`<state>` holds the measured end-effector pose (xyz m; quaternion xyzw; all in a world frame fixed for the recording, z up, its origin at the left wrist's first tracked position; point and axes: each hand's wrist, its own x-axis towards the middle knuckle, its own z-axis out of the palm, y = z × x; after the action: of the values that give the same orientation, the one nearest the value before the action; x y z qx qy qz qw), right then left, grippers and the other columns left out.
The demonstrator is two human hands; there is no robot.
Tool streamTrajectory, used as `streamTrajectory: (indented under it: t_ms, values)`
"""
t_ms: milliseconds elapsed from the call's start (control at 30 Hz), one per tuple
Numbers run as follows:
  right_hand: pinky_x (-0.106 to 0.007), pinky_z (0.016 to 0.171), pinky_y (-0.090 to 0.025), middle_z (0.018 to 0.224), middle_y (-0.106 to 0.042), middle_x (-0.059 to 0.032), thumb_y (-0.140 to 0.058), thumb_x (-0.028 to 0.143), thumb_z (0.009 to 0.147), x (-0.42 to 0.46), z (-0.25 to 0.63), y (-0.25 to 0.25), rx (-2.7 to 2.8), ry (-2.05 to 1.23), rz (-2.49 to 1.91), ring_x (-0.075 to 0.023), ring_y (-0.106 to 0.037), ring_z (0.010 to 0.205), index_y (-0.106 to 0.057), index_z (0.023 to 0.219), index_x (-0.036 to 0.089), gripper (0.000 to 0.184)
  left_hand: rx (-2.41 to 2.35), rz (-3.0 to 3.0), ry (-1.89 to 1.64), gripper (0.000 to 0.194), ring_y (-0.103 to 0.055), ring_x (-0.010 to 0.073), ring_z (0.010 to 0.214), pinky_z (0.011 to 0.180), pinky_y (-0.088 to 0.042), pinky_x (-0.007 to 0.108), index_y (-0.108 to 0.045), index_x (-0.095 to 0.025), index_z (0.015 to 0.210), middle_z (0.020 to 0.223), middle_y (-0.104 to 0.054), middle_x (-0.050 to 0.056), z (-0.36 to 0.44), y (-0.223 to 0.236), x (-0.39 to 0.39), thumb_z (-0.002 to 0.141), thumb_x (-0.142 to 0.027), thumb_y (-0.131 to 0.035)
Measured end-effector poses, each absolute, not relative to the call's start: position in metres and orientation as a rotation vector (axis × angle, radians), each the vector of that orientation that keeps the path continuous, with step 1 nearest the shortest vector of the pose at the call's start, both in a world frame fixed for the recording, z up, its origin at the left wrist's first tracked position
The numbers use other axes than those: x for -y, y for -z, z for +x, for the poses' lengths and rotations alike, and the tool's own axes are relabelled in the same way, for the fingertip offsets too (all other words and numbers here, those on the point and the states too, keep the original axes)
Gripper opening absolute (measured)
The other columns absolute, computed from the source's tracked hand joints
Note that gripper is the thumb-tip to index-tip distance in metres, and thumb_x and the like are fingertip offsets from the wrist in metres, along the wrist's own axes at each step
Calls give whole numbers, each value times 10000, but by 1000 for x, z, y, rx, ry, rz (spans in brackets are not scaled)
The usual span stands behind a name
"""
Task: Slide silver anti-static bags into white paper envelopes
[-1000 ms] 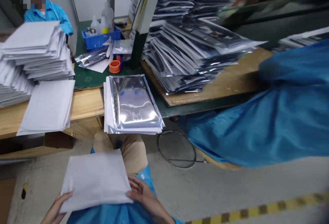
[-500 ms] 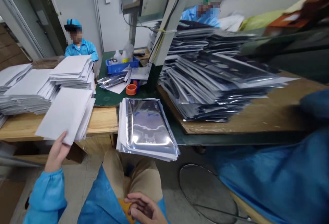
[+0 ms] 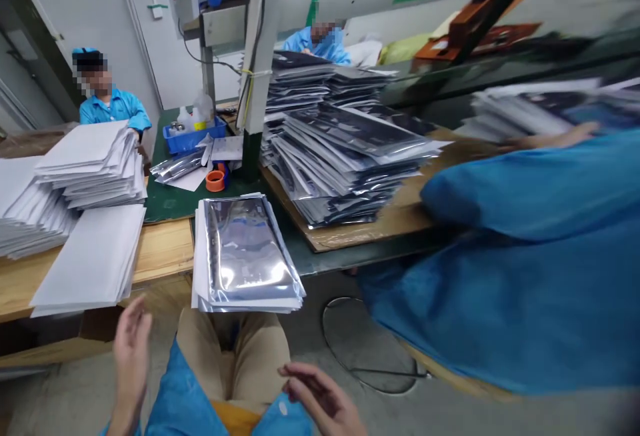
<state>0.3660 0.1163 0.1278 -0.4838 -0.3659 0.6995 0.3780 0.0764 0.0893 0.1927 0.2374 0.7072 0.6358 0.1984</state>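
My left hand (image 3: 131, 349) is raised over my left knee, fingers stretched out, holding nothing. My right hand (image 3: 323, 399) hovers low over my right knee with fingers loosely apart, also holding nothing. Just beyond my knees a small stack of silver foil bags (image 3: 240, 253) overhangs the bench edge. Left of it lies a pile of white envelopes (image 3: 93, 259) on the wooden bench (image 3: 160, 249), close to my left hand.
Taller white envelope stacks (image 3: 85, 163) stand at the left. A big heap of dark foil bags (image 3: 345, 156) fills a board at centre. A co-worker's blue sleeve (image 3: 525, 256) spans the right. A blue tray (image 3: 193, 139) and orange tape roll (image 3: 215, 181) sit behind.
The white envelope I held on my lap went onto the left pile. My left hand then came back off the pile, and both hands now hang open over my knees.
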Motion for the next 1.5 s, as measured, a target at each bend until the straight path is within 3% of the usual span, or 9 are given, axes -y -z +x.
streamTrajectory:
  t_ms: [267,433,633,733,833,933,1100,1333,1500]
  values:
    - [-372,745,-519,837,-730,-75,-724,584,656,-230,377,-161,1131,-1304,-1244,-247,-653,788,-681,886,199,451,-2240,1520,-1064,291,-586,285,1024,949,-427,456,-537,-212,928,1024,-623,98,93,-178,-198,829,-484,-510]
    - [-268,496,-409,551,-617,25,-774,467,634,-270,359,-160,1197,-1365,-1209,-146,-531,513,-664,676,185,306,-2232,1558,-1099,316,-575,300,999,942,-427,465,-538,-218,823,959,-593,107,81,-177,-213,801,-531,-504]
    - [-207,394,-292,400,-494,98,-838,383,553,-280,355,-165,1173,-1526,-1135,-78,-424,386,-562,517,195,336,-2181,1681,-1356,320,-474,348,1188,1027,-351,499,-561,-216,737,1105,-556,159,92,-196,-221,795,-528,-517]
    - [-189,369,-272,400,-478,107,-815,417,580,-283,357,-178,1098,-1608,-1057,-57,-405,363,-529,511,196,369,-1949,1387,-1441,426,-610,263,875,789,-503,391,-534,-206,744,996,-612,120,100,-208,-228,743,-632,-557]
    - [-174,357,-314,456,-483,112,-769,462,627,-287,357,-193,947,-1706,-968,-53,-423,367,-519,576,205,363,-1713,1018,-1376,515,-543,152,526,493,-453,264,-504,-205,821,688,-608,2,104,-217,-233,629,-646,-688]
    - [-185,441,-461,592,-577,87,-788,405,603,-294,353,-205,795,-1826,-876,-84,-538,493,-585,722,210,306,-1571,750,-1362,582,-538,127,436,421,-414,210,-478,-222,1019,601,-609,-57,105,-223,-235,595,-455,-800]
    - [-253,554,-558,653,-660,36,-866,307,515,-296,343,-213,780,-2077,-724,-121,-619,573,-673,831,162,398,-1556,698,-1378,648,-623,159,488,452,-464,222,-433,-212,1309,689,-701,1,94,-222,-232,724,-235,-711]
    - [-249,722,-523,894,-732,0,-912,235,471,-241,367,-224,827,-2100,-530,-171,-698,789,-603,1149,201,745,-1757,1031,-1386,563,-649,171,619,526,-501,212,-621,-179,1118,730,-706,33,35,-231,-246,600,-329,-784]
    - [-377,889,-505,1096,-727,-63,-929,316,459,-185,412,-213,798,-1973,-637,-286,-671,1038,-549,1251,261,880,-1927,1260,-1336,460,-619,181,682,558,-470,204,-698,-170,942,816,-707,55,21,-251,-274,512,-299,-800]
